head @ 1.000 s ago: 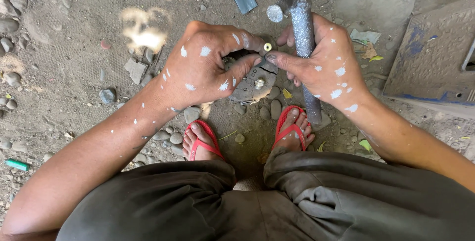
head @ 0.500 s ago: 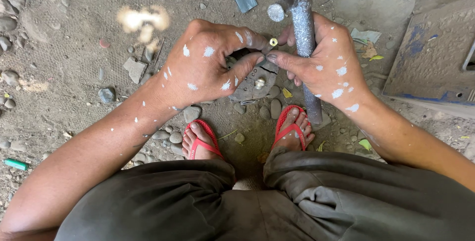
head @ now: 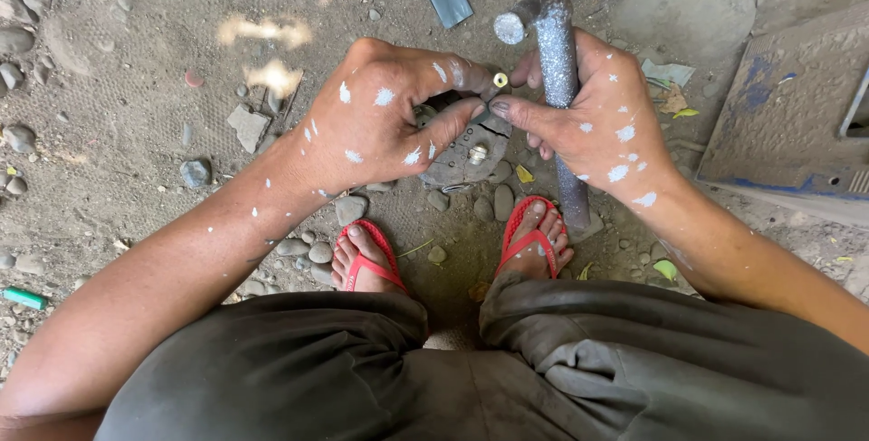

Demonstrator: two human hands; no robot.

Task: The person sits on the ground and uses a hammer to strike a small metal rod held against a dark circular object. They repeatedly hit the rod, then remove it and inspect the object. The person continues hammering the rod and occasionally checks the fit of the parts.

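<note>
Two paint-flecked hands, left hand (head: 380,119) and right hand (head: 602,115), fingers pinching one small brass nut (head: 500,80) beside one grey pipe (head: 561,97).

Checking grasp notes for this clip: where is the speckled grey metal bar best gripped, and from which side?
Probably mid-shaft on the speckled grey metal bar, from its right side, where the right hand already wraps it. The bar stands tilted with its foot on the ground; the left hand crowds its other side.
</note>
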